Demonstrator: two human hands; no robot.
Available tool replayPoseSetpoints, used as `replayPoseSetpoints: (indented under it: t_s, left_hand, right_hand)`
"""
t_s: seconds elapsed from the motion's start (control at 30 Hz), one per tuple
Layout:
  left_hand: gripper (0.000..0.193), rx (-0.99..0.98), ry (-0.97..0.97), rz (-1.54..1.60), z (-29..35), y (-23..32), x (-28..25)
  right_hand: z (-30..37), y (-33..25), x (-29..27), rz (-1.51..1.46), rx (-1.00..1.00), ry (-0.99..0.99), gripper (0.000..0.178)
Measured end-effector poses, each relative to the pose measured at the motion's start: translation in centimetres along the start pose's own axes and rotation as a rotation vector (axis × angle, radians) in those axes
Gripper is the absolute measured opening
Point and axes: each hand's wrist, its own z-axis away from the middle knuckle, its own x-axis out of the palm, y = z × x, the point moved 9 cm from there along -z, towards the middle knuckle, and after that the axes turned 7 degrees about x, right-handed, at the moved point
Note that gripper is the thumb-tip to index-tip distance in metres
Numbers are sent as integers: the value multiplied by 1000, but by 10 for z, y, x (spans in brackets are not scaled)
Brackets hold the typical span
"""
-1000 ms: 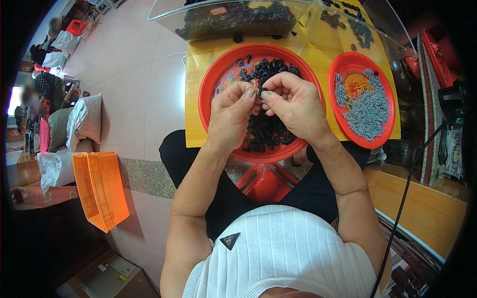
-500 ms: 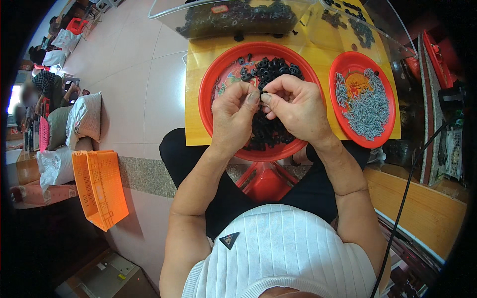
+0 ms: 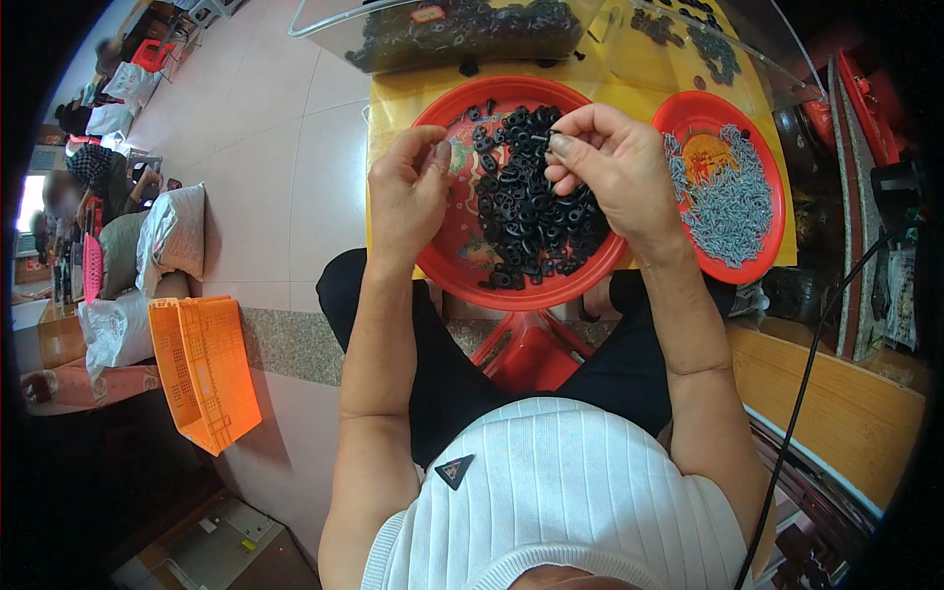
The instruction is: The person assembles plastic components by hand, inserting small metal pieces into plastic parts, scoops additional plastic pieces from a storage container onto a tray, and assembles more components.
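My left hand (image 3: pixel 405 192) is over the left rim of a round red tray (image 3: pixel 460 211). Its thumb and forefinger are closed together, and I cannot make out whether anything small is between them. On the right, my right hand (image 3: pixel 615 162) pinches a small black piece (image 3: pixel 553 138) at its fingertips, with a thin light-coloured bit showing by it. Under and between the hands lies a heap of small black parts with holes (image 3: pixel 531 202). Beside my right forearm, an oval red tray (image 3: pixel 776 202) holds many small silver screws (image 3: pixel 733 221).
Clear plastic bins, one with black parts (image 3: pixel 472 37), stand at the far side of the yellow tabletop (image 3: pixel 383 118). A red stool (image 3: pixel 531 359) is below the round tray. An orange crate (image 3: pixel 206 374) and white sacks (image 3: pixel 172 231) sit on the left. A black cable (image 3: pixel 801 393) runs along the right.
My hands were together over the middle of the round tray; they have drawn apart, the left one to the left, the right one to the right with the small black piece.
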Motion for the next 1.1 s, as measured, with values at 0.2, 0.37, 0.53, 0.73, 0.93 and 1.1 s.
replayPoseSetpoints:
  t_s: [0.2, 0.37, 0.53, 0.73, 0.93, 1.1]
  left_hand:
    - [14, 403, -278, -702, -2, 25, 40]
    - [13, 400, -356, -760, 2, 21, 57]
    - [14, 355, -367, -748, 3, 16, 58]
    - [16, 280, -357, -588, -2, 15, 56]
    - [16, 124, -327, -132, 4, 6, 42]
    - [15, -164, -303, 501, 19, 3, 42]
  right_hand:
    - [1, 2, -4, 23, 24, -9, 7]
    - [1, 7, -1, 61, 63, -25, 9]
    - [-1, 12, 6, 86, 47, -41, 8]
    - [-1, 18, 9, 128, 80, -49, 9]
    - [0, 17, 7, 140, 85, -49, 8]
    - [5, 10, 7, 80, 65, -39, 8]
